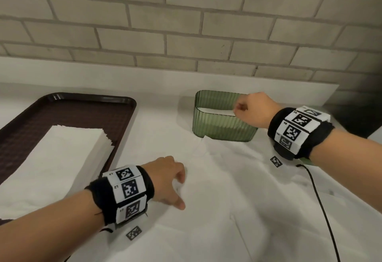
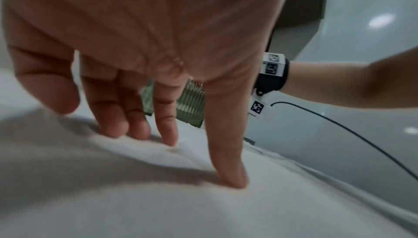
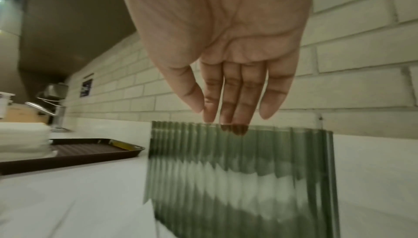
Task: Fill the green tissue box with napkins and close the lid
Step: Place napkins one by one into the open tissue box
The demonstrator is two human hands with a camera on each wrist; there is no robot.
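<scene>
The green ribbed tissue box (image 1: 223, 125) stands lidless near the back wall, with white napkins lying inside. My right hand (image 1: 241, 109) hangs over its right end; in the right wrist view the right hand (image 3: 217, 115) has straight fingers whose tips dip just inside the rim of the box (image 3: 244, 179). It holds nothing. My left hand (image 1: 178, 191) rests on a white cloth (image 1: 227, 189) in front of the box, and the left hand (image 2: 192, 152) shows spread fingertips touching the cloth. A stack of napkins (image 1: 57, 158) lies on the brown tray (image 1: 62, 112). No lid is in view.
The brick wall rises right behind the box. A black cable (image 1: 322, 206) runs from my right wrist across the cloth to the front edge. In the right wrist view a faucet (image 3: 45, 109) stands beyond the tray (image 3: 90, 149).
</scene>
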